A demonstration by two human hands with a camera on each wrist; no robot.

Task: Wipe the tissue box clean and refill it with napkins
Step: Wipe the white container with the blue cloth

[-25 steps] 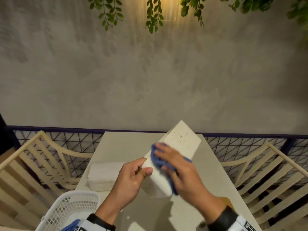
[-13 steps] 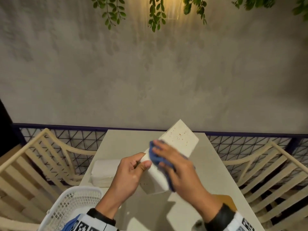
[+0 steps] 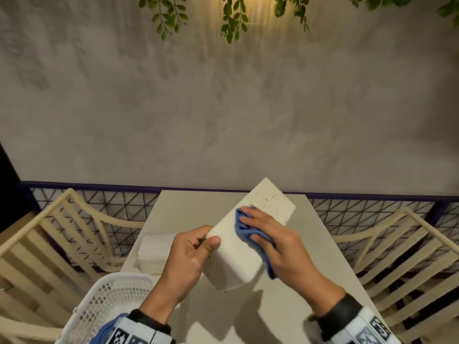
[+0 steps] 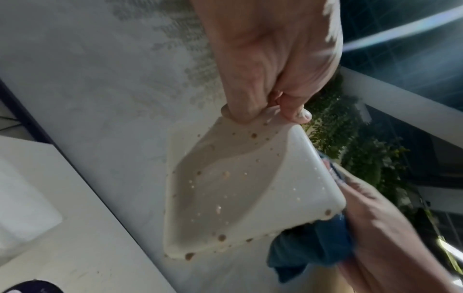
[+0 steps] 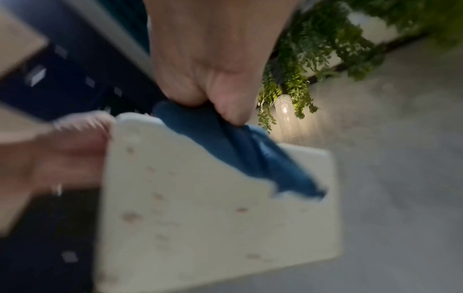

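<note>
A cream speckled tissue box [image 3: 248, 234] is held tilted above the table, its far end raised. My left hand [image 3: 196, 247] grips its near left corner, thumb on top; in the left wrist view the hand [image 4: 265, 93] pinches the box [image 4: 240, 184] at its edge. My right hand [image 3: 270, 234] presses a blue cloth [image 3: 243, 229] against the box's top face. In the right wrist view the fingers [image 5: 220, 93] hold the cloth [image 5: 238, 150] on the box [image 5: 200, 218]. A white stack of napkins [image 3: 156, 254] lies on the table to the left.
A white mesh basket [image 3: 109, 306] stands at the table's near left corner. The pale table [image 3: 310, 256] runs to a grey wall. Slatted cream chairs [image 3: 62, 239] flank it on both sides, with black lattice fencing behind. Green leaves hang overhead.
My right hand has slid the blue cloth along the box's top face. The left hand keeps its grip on the near corner and the box stays tilted.
</note>
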